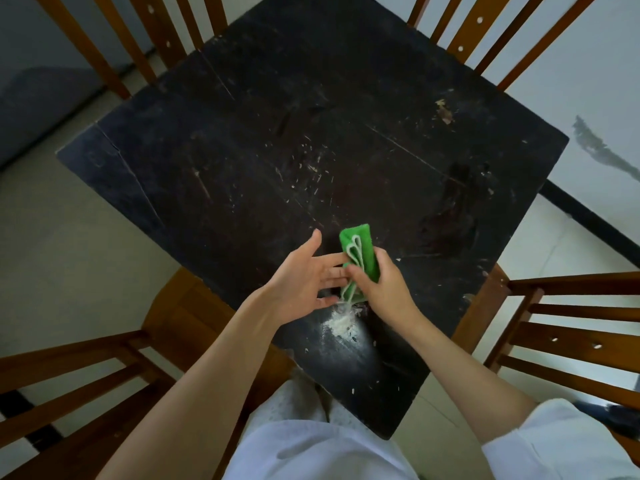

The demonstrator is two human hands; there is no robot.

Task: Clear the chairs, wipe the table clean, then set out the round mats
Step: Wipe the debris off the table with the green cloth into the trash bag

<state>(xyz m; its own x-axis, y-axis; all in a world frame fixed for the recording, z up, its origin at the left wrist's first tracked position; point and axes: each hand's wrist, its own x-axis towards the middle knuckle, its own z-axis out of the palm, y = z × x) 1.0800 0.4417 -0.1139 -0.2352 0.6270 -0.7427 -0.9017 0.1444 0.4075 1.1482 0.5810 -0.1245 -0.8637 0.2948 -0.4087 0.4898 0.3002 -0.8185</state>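
A dark square table (pixel 311 133) fills the view, scratched and speckled with crumbs. My right hand (pixel 384 285) grips a folded green cloth (pixel 358 251) with a pale string loop, held upright over the near corner. My left hand (pixel 304 275) is spread open beside it, fingertips touching the cloth's lower edge. A small heap of white crumbs (pixel 341 323) lies on the table just below the cloth. No round mats are in view.
Wooden slatted chairs stand at the corners: far left (pixel 145 39), far right (pixel 485 32), near right (pixel 571 327) and near left (pixel 86 375). A pale tiled floor (pixel 52 254) surrounds the table. A chipped patch (pixel 445 110) marks the far right of the top.
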